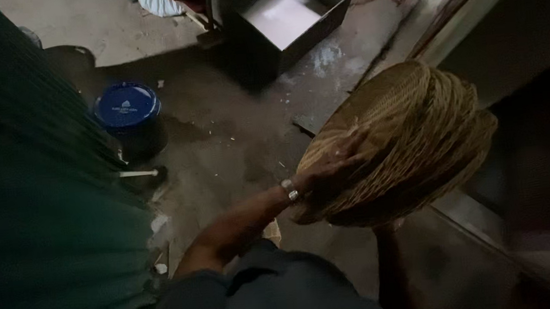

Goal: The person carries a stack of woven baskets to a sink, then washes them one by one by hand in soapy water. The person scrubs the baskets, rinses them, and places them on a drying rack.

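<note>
Up near the middle of the view, the left hand (pixel 332 169) lies flat on the rounded side of a woven basket (pixel 410 131), its fingers (pixel 353 147) spread open and pressed against the weave rather than curled around anything. A metal band (pixel 289 189) sits on that wrist, just behind the fingers. The basket is held off the floor, tilted, with its coiled straw-coloured rim turned away from the fingers toward the upper right. The right hand is hidden under the basket; only its forearm (pixel 388 263) shows, rising from below to the basket's underside, so I cannot tell how those fingers are set.

Well to the left of the fingers, a blue round lid (pixel 127 107) tops a dark tub on the grey concrete floor (pixel 222 145). Just below that tub lies a thin white stick (pixel 138 174). Far beyond the fingers, at the top of the view, stands an open dark box (pixel 290 16) with a pale inside. A green ribbed cloth (pixel 37 212) fills the left edge of the view.
</note>
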